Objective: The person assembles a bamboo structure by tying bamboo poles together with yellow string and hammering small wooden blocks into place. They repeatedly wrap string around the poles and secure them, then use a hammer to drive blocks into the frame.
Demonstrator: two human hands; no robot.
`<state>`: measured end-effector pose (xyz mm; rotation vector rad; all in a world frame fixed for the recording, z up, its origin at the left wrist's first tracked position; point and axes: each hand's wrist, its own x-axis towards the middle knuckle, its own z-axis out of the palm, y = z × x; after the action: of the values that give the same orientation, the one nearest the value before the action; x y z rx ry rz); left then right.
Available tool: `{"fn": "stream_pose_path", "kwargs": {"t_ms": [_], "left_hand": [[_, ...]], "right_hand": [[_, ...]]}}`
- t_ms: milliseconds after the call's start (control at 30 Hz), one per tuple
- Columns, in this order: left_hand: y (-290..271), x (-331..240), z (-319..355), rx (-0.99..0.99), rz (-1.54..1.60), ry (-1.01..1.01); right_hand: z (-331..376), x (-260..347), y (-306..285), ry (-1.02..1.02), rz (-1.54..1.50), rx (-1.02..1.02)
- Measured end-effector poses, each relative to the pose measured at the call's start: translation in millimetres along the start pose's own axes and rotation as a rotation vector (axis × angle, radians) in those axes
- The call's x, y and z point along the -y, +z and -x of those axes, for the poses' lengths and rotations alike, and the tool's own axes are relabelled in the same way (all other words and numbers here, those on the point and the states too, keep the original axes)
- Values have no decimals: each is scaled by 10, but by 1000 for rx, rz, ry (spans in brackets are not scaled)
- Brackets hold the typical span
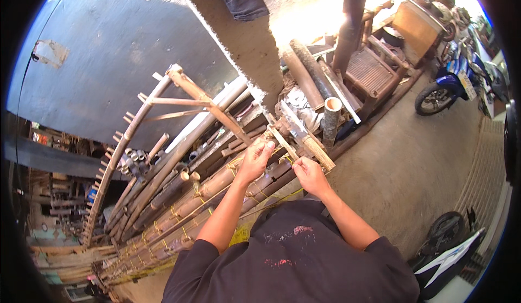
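My left hand (256,160) is closed in a pinch, thumb up, beside a short split bamboo strip (283,143). What its fingers hold, if anything, is hidden. To its right, my right hand (311,176) pinches a thin yellow cord (287,159) near the lower end of that strip. Under and beside the hands runs a long bamboo pole (216,181) toward the lower left, with yellow cord loops (197,189) spaced along it. A thicker piece of split bamboo (317,152) lies just beyond my right hand.
A bamboo frame with pegs (147,107) leans against the blue-grey wall (125,53). Bamboo poles (163,192) are piled on the left. Upright bamboo tube (331,121), brown slatted chair (374,72) and blue motorcycle (453,80) stand farther right. Another motorcycle (448,249) is at lower right.
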<state>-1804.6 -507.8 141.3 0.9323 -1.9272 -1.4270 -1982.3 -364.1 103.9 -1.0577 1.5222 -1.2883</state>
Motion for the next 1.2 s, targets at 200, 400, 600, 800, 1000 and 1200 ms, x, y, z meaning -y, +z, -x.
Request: {"fn": "stream_pose_path", "kwargs": {"t_ms": [200, 400, 600, 800, 1000, 1200], "left_hand": [[110, 57, 183, 62, 641, -357], [317, 89, 54, 186, 280, -177], [47, -910, 55, -231, -354, 129], [477, -1286, 828, 126, -31, 282], [403, -1560, 1050, 320, 108, -97], [606, -756, 1177, -201, 313, 43]], "right_hand": [[-248, 168, -126, -73, 113, 149], [-607, 646, -109, -130, 164, 243], [-831, 852, -307, -416, 344, 388], [-90, 1840, -384, 239, -1244, 464], [231, 1878, -469, 112, -1048, 339], [713, 1688, -594, 51, -682, 383]]}}
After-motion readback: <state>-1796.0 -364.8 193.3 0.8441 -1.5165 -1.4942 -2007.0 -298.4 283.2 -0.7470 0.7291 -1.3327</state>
